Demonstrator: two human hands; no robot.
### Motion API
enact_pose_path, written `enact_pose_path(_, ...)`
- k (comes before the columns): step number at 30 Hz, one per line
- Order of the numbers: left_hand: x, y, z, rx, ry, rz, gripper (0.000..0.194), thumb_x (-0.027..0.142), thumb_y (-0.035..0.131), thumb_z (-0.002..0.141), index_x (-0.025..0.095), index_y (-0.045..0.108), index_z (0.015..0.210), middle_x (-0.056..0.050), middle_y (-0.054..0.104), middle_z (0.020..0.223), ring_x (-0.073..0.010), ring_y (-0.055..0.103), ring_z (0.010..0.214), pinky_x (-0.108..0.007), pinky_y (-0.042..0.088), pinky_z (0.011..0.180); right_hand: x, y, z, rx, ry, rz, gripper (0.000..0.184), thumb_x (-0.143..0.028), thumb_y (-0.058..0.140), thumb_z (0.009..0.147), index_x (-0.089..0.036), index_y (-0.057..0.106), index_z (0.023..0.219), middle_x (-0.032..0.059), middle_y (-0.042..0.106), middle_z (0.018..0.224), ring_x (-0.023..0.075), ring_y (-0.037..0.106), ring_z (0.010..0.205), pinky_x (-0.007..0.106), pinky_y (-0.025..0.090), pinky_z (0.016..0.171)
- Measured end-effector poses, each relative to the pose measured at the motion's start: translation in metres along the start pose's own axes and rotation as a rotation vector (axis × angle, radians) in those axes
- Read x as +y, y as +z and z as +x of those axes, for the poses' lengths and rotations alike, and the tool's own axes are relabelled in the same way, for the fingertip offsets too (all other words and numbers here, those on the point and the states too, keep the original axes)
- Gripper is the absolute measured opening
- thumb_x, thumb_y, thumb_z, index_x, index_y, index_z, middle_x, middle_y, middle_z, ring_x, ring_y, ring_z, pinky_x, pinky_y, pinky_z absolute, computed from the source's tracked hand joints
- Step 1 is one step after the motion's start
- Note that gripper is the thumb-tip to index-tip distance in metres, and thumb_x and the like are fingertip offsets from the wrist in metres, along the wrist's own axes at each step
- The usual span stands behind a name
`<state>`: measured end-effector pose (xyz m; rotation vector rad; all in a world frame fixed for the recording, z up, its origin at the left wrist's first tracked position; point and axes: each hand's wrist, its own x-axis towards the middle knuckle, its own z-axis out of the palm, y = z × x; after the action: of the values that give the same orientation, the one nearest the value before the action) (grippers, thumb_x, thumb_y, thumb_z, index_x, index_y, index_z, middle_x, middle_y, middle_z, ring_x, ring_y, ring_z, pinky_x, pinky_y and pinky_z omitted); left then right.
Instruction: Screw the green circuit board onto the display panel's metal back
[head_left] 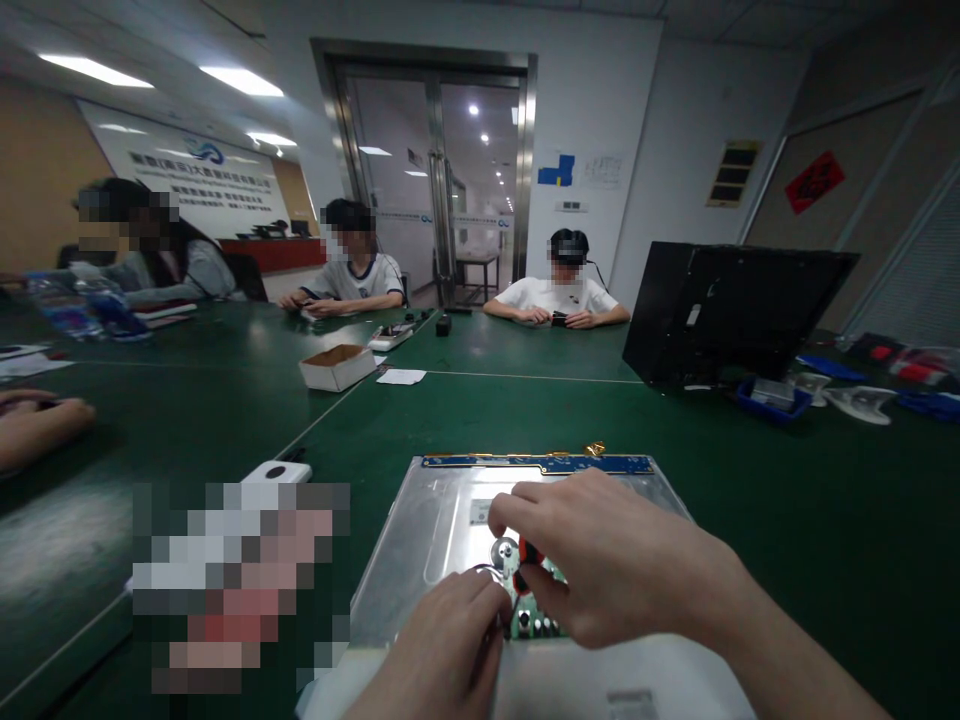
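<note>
A flat metal display panel (405,530) lies on the table in front of me, with a narrow blue circuit strip (480,463) along its far edge. On its near part sits a green circuit board (551,575), partly covered by my hands. My right hand (600,555) is closed over the board, its fingers round a red-and-black screwdriver (529,552); the tip is hidden. My left hand (450,640) rests at the board's left edge, fingers pressed together beside a thin dark wire (487,570). Whatever those fingers pinch is hidden.
A large black monitor (720,310) stands at the right, near a blue tray (776,398) with small parts. An open cardboard box (337,368) and white paper (401,377) lie ahead. Left of the panel is a white device (277,472), partly pixelated. Several people sit around the green table (525,410).
</note>
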<state>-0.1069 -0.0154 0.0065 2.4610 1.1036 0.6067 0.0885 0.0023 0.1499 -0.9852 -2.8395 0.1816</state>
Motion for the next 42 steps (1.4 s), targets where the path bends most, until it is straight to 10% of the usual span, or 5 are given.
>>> enact_pose_path(42, 0.0028, -0.0022, -0.0002, 0.033, -0.003, -0.013, 0.013, 0.014, 0.048, 0.085, 0.021, 0.057, 0.09, -0.006, 0.063, 0.09, -0.0221, 0.06, 0.082, -0.031, 0.05, 0.076, -0.001, 0.0006, 0.002, 0.005, -0.007, 0.034, 0.029, -0.019, 0.057, 0.085, -0.02, 0.058, 0.113, 0.0053, 0.07, 0.104, 0.0191, 0.065, 0.082, 0.029, 0.035, 0.057)
